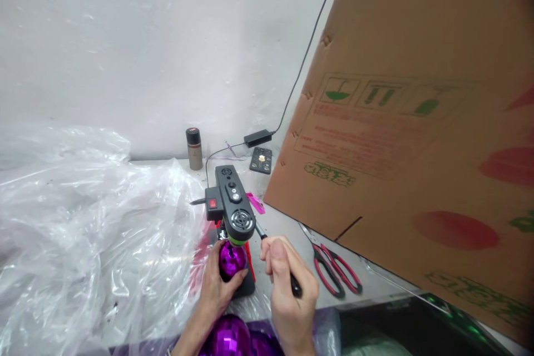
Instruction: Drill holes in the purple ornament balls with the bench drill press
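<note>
Purple mirrored ball point(232, 258) sits on the base of a small black press machine point(230, 203), directly beneath its head. My left hand point(219, 283) cups the ball from the left and below, fingers point(238, 280) curled against its lower side and thumb at its left; the hand is closed on it. My right hand point(287, 289) is wrapped shut around the machine's black lever handle point(278, 258), which slants from the machine's right side down toward me.

More purple balls point(231, 336) lie at the near edge of the view, just below my left wrist. Red-handled scissors point(334, 270) lie flat on the grey desk point(287, 222) to the right of my right hand, apart from it. Clear plastic sheeting point(83, 233) is heaped over the left half of the desk, touching the machine's left side. A large brown cardboard box point(417, 122) stands to the right, near the scissors.

Behind the machine, near the white wall point(146, 39), I note a small brown bottle with a black cap point(194, 148), a black power adapter point(257, 137) with its cable running up the wall, and a small flat black card point(261, 159) beside it. A pink scrap point(256, 202) lies just right of the machine.
</note>
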Demonstrator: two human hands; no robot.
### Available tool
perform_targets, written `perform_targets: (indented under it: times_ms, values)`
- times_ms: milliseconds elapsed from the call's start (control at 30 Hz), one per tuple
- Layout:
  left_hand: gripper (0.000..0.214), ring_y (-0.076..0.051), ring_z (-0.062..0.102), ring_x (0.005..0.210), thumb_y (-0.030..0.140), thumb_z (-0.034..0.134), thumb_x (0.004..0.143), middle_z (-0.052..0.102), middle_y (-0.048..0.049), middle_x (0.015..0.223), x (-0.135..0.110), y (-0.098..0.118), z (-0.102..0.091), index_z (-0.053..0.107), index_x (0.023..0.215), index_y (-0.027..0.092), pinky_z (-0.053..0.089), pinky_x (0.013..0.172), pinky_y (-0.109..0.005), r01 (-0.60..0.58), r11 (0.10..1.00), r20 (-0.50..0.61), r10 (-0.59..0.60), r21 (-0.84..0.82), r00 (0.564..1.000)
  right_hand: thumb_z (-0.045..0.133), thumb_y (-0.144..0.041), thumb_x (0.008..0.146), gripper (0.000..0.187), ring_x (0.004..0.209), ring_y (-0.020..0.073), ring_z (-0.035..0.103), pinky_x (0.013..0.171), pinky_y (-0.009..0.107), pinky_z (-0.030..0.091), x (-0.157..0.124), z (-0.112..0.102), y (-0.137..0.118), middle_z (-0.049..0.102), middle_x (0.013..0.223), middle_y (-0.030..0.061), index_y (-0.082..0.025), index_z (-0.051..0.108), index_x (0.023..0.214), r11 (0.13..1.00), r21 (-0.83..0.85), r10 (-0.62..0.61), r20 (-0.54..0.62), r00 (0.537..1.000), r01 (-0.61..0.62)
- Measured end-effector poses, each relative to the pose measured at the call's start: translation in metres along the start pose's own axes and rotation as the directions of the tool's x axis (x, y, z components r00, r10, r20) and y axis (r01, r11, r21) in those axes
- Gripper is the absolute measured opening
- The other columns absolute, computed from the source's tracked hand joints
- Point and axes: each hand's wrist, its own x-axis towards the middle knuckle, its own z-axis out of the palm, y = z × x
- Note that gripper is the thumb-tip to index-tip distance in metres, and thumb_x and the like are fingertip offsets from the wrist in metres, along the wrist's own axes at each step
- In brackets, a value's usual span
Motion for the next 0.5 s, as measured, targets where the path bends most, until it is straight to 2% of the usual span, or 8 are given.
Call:
perform_targets:
  times_ms: [200,500]
  values:
    - [0.073,-0.038,0.058,0.126,0.042,0.073,0.073,0.061,-0.0215,0.134,0.002,-0.003,0.002,0.046,0.133,0.013,0.041,0.111,-0.062,-0.025,1.000,-0.003,0.025,-0.011,1.000,0.041,-0.016,0.104,0.033,0.062,0.0095,0.048,0.054,0.023,0.038,-0.010,0.000,0.011,0.047,0.069,-0.0025,-0.021,0.046,0.072,0.997,-0.018,-0.069,-0.007,0.998,0.069]
    - [0.071,-0.036,0.058,0.127,0.043,0.072,0.073,0.061,-0.0192,0.136,0.001,-0.007,0.005,0.046,0.134,0.017,0.042,0.111,-0.061,-0.021,1.000,-0.016,0.021,0.013,1.000,0.041,-0.015,0.102,0.035,0.061,0.0122,0.052,0.054,0.026,0.036,-0.028,0.008,0.043,0.047,0.062,-0.0025,-0.021,0.045,0.067,0.986,0.029,-0.158,-0.148,0.976,0.164]
